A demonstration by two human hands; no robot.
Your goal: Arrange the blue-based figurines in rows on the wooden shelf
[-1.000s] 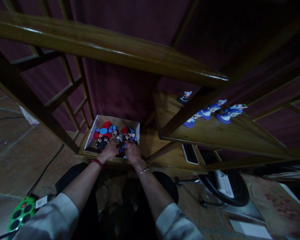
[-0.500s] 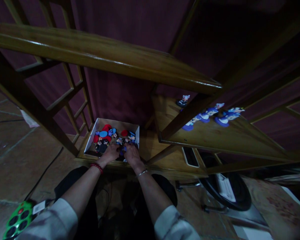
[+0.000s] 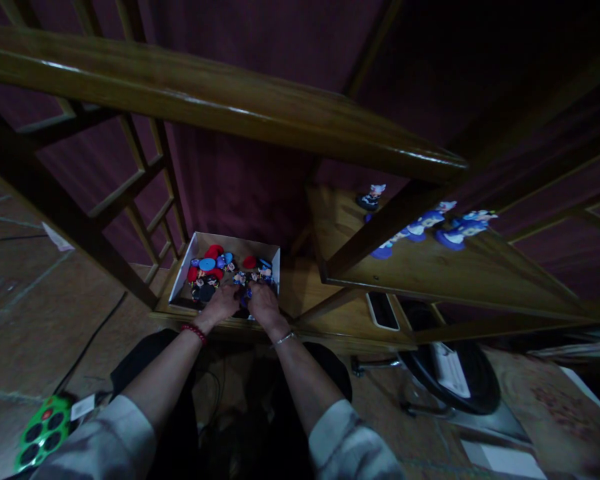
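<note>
Both hands reach into the near side of a white cardboard box (image 3: pixel 275 267) on the low wooden shelf. My left hand (image 3: pixel 223 303), with a red bead bracelet at the wrist, is bent down among small figurines (image 3: pixel 215 261) in red, blue and black. Close beside it, my right hand (image 3: pixel 263 304), wearing a silver bracelet, has its fingers curled down by a small blue-purple figurine (image 3: pixel 247 293). The fingertips of both hands are dark and partly hidden, so their grip is unclear.
Several purple-based figurines (image 3: pixel 453 235) stand on a raised wooden shelf (image 3: pixel 430 277) to the right. A phone (image 3: pixel 383 311) lies on the lower shelf. A wooden beam (image 3: pixel 220 100) crosses above. A black stool (image 3: pixel 473 380) is at right, a green object (image 3: pixel 43 430) at lower left.
The view has shifted slightly. Both hands stay in the box in nearly the same place, with only small finger movement.
</note>
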